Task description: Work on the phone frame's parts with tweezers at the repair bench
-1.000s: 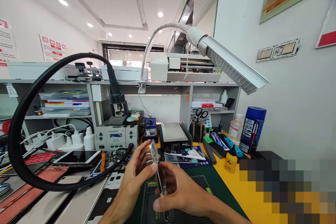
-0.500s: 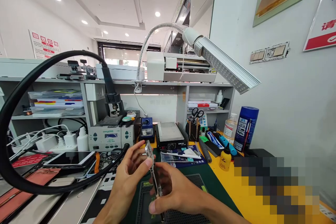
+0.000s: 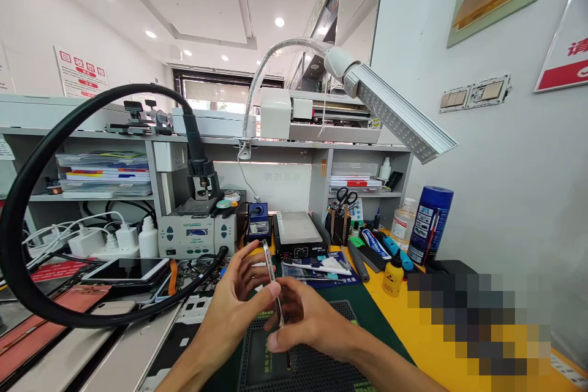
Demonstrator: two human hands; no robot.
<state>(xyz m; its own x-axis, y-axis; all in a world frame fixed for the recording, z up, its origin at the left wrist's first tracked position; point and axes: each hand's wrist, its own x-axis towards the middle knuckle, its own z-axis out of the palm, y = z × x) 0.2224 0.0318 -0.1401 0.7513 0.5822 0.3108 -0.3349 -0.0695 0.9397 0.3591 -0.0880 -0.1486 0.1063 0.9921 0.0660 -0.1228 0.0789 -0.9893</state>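
A smartphone [image 3: 269,263] stands on edge between both hands, its thin metallic side turned towards me; its two faces are hardly visible from this angle. My left hand [image 3: 239,300] grips the upper part, thumb on the near edge and fingers spread behind. Lower down, my right hand [image 3: 316,321] closes round it from the right, its thumb by the lower edge and its fingertips partly hidden. Beneath them lies a dark perforated tray-like mat [image 3: 321,370] on a green work mat [image 3: 374,331].
Several phones and panels, among them a pink one [image 3: 55,324], lie at left under a looping black hose [image 3: 11,257]. Behind are a hot-air station [image 3: 197,236] and a heating plate [image 3: 301,229]. A yellow bottle [image 3: 392,275] and blue can [image 3: 430,226] stand at right.
The phone has turned more edge-on, so the camera bump seen at its top earlier is hidden. Both hands stay on it, and the right has moved slightly up. My view has shifted slightly.
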